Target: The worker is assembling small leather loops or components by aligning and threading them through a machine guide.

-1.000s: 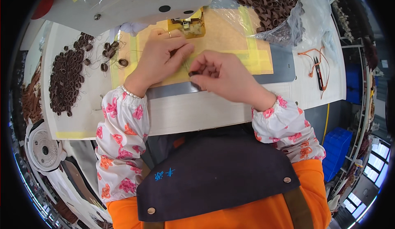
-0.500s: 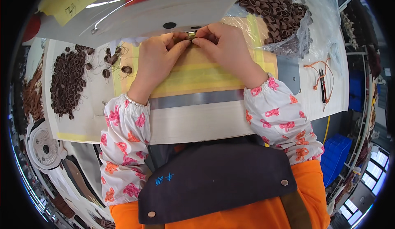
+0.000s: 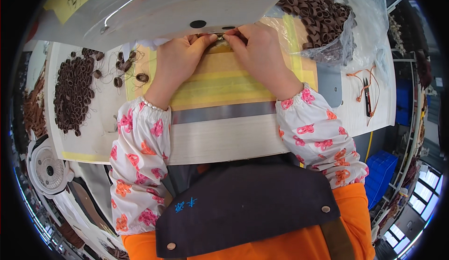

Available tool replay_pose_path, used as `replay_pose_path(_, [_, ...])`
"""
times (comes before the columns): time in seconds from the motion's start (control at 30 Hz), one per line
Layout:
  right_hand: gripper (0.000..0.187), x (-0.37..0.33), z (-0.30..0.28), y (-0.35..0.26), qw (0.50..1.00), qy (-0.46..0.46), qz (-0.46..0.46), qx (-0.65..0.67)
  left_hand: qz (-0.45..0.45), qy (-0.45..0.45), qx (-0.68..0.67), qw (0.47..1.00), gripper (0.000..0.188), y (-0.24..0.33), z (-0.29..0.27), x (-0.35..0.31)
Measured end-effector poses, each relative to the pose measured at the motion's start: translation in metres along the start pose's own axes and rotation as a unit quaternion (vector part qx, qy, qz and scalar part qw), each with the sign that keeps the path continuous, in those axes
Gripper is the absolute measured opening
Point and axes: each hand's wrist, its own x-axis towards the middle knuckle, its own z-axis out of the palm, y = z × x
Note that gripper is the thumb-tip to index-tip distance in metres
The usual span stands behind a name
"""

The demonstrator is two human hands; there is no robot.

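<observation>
My left hand (image 3: pixel 178 60) and my right hand (image 3: pixel 260 54) meet under the front of a pale machine head (image 3: pixel 173 24), which looks like a sewing machine. Thumb and fingers are pinched together on each side. Whatever sits between the fingertips is too small and hidden to make out. Below them lies a work surface covered with yellow tape (image 3: pixel 220 84). To the left is a pile of dark brown loops (image 3: pixel 72 94), with a few loose brown loops (image 3: pixel 142 77) and thin threads nearer my left wrist. More brown loops (image 3: pixel 322 19) fill a clear plastic bag (image 3: pixel 369 31) on the right.
On the right of the white table (image 3: pixel 220 140) lie black thread snips (image 3: pixel 367 98) with an orange cord (image 3: pixel 372 80). A white fan (image 3: pixel 48 170) stands at the lower left. A blue crate (image 3: pixel 381 173) is low at the right, near metal shelving (image 3: pixel 416 119).
The view has shifted slightly, and the machine head covers more of my fingertips. My left fingers have drawn in, and the small pale spot between my fingertips shows less.
</observation>
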Motion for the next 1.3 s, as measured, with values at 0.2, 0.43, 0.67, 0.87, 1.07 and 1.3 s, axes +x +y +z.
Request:
replay_pose_path(0.2, [0.007, 0.000, 0.003, 0.000, 1.000, -0.002, -0.006, -0.010, 0.006, -0.005, 0.043, 0.999, 0.028, -0.006, -0.001, 0.001])
replay_pose_path(0.43, [0.009, 0.003, -0.003, -0.001, 0.998, -0.034, 0.020, -0.043, 0.056, 0.018, 0.017, 0.998, 0.024, -0.008, 0.003, 0.000])
replay_pose_path(0.67, [0.012, 0.011, -0.003, -0.001, 0.996, -0.069, 0.031, -0.051, 0.098, 0.043, 0.017, 0.994, 0.021, -0.015, 0.003, 0.002])
replay_pose_path(0.87, [0.013, 0.014, -0.002, 0.001, 0.996, -0.074, 0.034, -0.031, 0.020, 0.017, 0.017, 1.000, 0.024, -0.007, 0.002, 0.000])
replay_pose_path(1.07, [0.015, 0.012, -0.003, 0.000, 0.996, -0.073, 0.039, -0.029, 0.000, -0.005, 0.035, 0.999, 0.033, -0.017, -0.002, 0.002])
replay_pose_path(1.3, [0.013, 0.008, 0.001, 0.010, 0.998, -0.054, 0.031, -0.030, -0.010, -0.010, 0.045, 0.999, 0.033, -0.007, -0.001, 0.002])
